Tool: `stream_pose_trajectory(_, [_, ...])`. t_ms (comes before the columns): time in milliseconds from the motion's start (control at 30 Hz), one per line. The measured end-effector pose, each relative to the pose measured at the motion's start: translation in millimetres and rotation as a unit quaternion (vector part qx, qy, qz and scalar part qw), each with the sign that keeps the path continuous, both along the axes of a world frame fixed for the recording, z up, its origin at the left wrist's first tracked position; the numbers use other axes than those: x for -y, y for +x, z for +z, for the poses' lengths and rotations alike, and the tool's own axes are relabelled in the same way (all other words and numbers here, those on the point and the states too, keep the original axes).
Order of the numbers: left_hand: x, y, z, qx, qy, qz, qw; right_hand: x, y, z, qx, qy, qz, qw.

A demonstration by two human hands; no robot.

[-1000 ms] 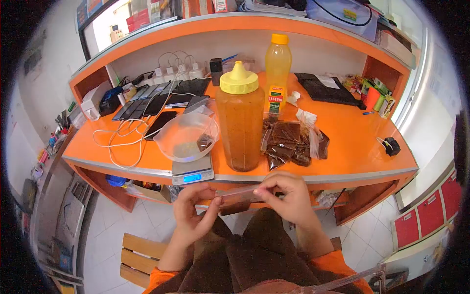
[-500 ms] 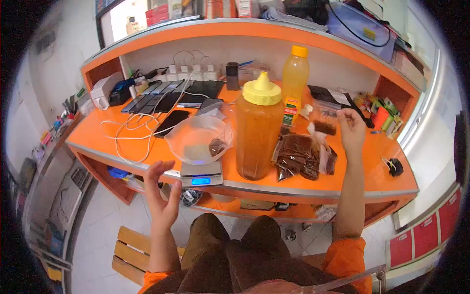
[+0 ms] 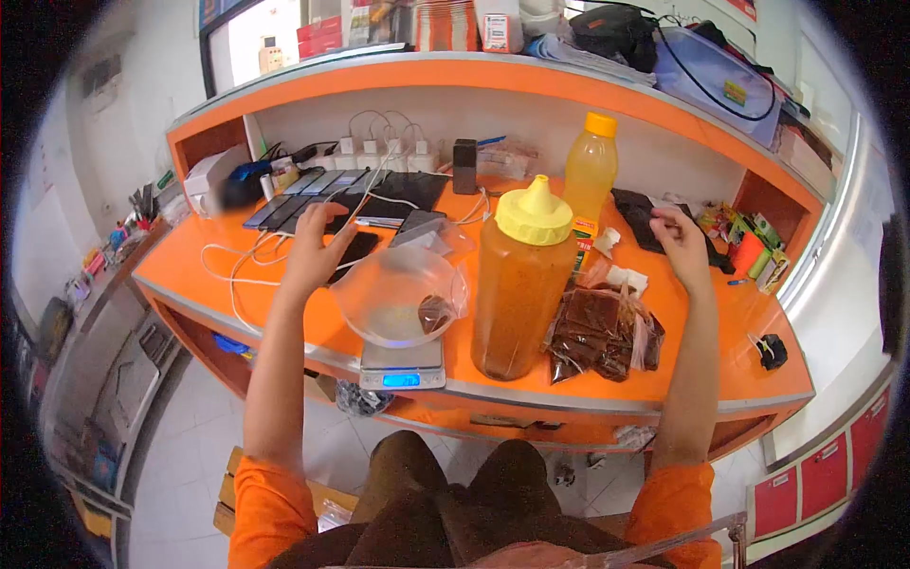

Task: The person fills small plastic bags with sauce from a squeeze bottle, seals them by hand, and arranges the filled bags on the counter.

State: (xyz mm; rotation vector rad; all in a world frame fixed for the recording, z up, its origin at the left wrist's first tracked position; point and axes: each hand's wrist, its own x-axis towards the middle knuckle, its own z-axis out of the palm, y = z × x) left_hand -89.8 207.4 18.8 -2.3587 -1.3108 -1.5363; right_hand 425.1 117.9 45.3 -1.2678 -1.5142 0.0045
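Observation:
My left hand (image 3: 318, 248) is raised over the charging phones and cables, thumb and fingers apart, nothing in it. To its right a clear plastic bowl (image 3: 398, 296) sits on a small digital scale (image 3: 402, 365) with a lit blue display. One small packet of dark brown contents (image 3: 435, 314) lies in the bowl. My right hand (image 3: 681, 248) hovers by a black plastic bag (image 3: 635, 216), its fingers loosely bent and apart, holding nothing visible. Below it are several brown-filled plastic packets (image 3: 602, 332), piled beside a large squeeze bottle (image 3: 523, 294) with a yellow nozzle cap.
A yellow-capped bottle of yellow liquid (image 3: 591, 166) stands behind the squeeze bottle. Several phones (image 3: 313, 185) with white cables (image 3: 232, 275) cover the left of the orange desk (image 3: 730, 370). A black clip-like object (image 3: 772, 352) lies near the right edge.
The brown packet in my right hand has been let go and the pile lies below. My left hand has moved up and forward over the desk. The view has shifted slightly.

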Motion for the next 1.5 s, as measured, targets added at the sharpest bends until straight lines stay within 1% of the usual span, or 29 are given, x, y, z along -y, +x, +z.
stream_pose_trajectory(33, [-10.3,0.3,6.6,-0.055,-0.024,-0.007,0.998,-11.8,9.1,-11.2,-0.025,0.036,-0.031,0.999])
stream_pose_trajectory(133, [-46.8,-2.0,15.3,-0.229,-0.066,-0.032,0.971,-32.0,37.3,-53.1,0.032,0.051,-0.157,0.986])
stream_pose_trajectory(167, [-59.0,-0.9,16.0,-0.229,-0.130,-0.039,0.964,-32.1,42.8,-61.6,0.055,0.038,-0.165,0.984])
stream_pose_trajectory(267, [-96.5,5.6,3.4,-0.282,-0.226,-0.041,0.931,-29.4,52.7,-70.8,0.073,0.011,-0.177,0.982])
stream_pose_trajectory(300, [-102.9,9.2,0.5,-0.270,-0.253,-0.071,0.926,-28.7,53.5,-70.4,0.058,0.009,-0.174,0.983])
stream_pose_trajectory(367, [-111.4,15.5,-10.6,-0.202,-0.293,-0.136,0.925,-28.3,55.0,-71.5,0.032,0.005,-0.178,0.983])
stream_pose_trajectory(433, [-134.7,13.4,-35.7,-0.128,-0.332,-0.225,0.907,-28.0,60.3,-77.2,0.052,-0.062,-0.173,0.982])
stream_pose_trajectory(533, [-129.3,13.0,-36.6,-0.228,-0.245,-0.151,0.930,-28.8,65.2,-87.9,0.085,-0.156,-0.170,0.969])
stream_pose_trajectory(600, [-126.6,9.6,-46.4,-0.150,-0.267,-0.166,0.937,-26.4,60.9,-90.3,0.113,-0.218,-0.162,0.956])
stream_pose_trajectory(667, [-126.1,10.0,-45.9,-0.129,-0.260,-0.174,0.941,-21.6,54.8,-79.6,0.145,-0.274,-0.149,0.939])
stream_pose_trajectory(733, [-124.8,9.3,-44.7,-0.159,-0.227,-0.178,0.944,-24.4,59.2,-83.8,0.117,-0.302,-0.100,0.941])
stream_pose_trajectory(767, [-133.8,5.1,-52.6,-0.144,-0.196,-0.193,0.951,-26.0,62.1,-84.8,0.106,-0.314,-0.074,0.941])
stream_pose_trajectory(867, [-114.7,13.6,-39.9,-0.106,-0.183,-0.135,0.968,-37.9,79.7,-97.2,0.116,-0.317,-0.109,0.935])
stream_pose_trajectory(900, [-113.1,13.7,-42.8,-0.065,-0.143,-0.114,0.981,-36.5,75.5,-93.1,0.100,-0.280,-0.132,0.946])
stream_pose_trajectory(967, [-117.3,3.8,-33.6,-0.056,-0.060,-0.093,0.992,-31.1,69.1,-81.9,0.068,-0.204,-0.177,0.960])
stream_pose_trajectory(1000, [-117.9,0.3,-27.7,-0.052,-0.018,-0.082,0.995,-32.0,69.6,-81.9,0.086,-0.139,-0.192,0.968])
stream_pose_trajectory(1067, [-106.0,-6.7,-14.0,0.134,0.029,-0.125,0.983,-32.8,71.7,-84.7,0.120,-0.009,-0.216,0.969])
stream_pose_trajectory(1100, [-99.8,-18.0,-8.0,0.234,0.002,-0.149,0.961,-28.8,65.5,-77.9,0.084,-0.008,-0.207,0.975])
stream_pose_trajectory(1133, [-70.7,-18.2,8.9,0.274,0.046,-0.129,0.952,-21.2,55.6,-63.6,0.046,-0.004,-0.198,0.979])
stream_pose_trajectory(1167, [-44.2,-19.6,19.2,0.349,0.053,-0.148,0.924,-14.4,45.2,-48.2,0.008,0.002,-0.187,0.982])
stream_pose_trajectory(1200, [-17.3,-20.3,22.3,0.421,0.062,-0.166,0.890,-6.8,37.0,-36.9,-0.032,0.053,-0.171,0.983])
stream_pose_trajectory(1233, [15.7,-16.2,13.0,0.407,0.096,-0.245,0.875,3.3,28.6,-27.6,-0.070,0.103,-0.151,0.981])
stream_pose_trajectory(1267, [52.3,-7.1,-1.5,0.389,0.132,-0.319,0.854,15.5,19.3,-19.6,-0.114,0.179,-0.113,0.971])
stream_pose_trajectory(1300, [88.4,8.9,-14.1,0.404,0.100,-0.378,0.827,32.1,7.5,-12.7,-0.158,0.252,-0.071,0.952])
stream_pose_trajectory(1333, [120.2,27.6,-26.3,0.417,0.068,-0.434,0.796,58.8,-22.3,-8.5,-0.207,0.291,-0.034,0.933])
stream_pose_trajectory(1367, [145.3,46.4,-37.6,0.390,0.050,-0.429,0.813,87.7,-59.3,-7.3,-0.213,0.317,-0.035,0.923])
stream_pose_trajectory(1400, [163.8,57.5,-46.8,0.362,0.027,-0.423,0.830,106.8,-86.8,-22.0,-0.236,0.313,-0.006,0.920])
stream_pose_trajectory(1433, [171.3,57.1,-59.6,0.295,-0.002,-0.419,0.859,122.9,-112.5,-36.5,-0.259,0.307,0.019,0.916])
stream_pose_trajectory(1500, [182.8,59.7,-69.4,0.193,-0.025,-0.426,0.883,144.5,-180.2,-55.4,-0.258,0.274,0.026,0.926])
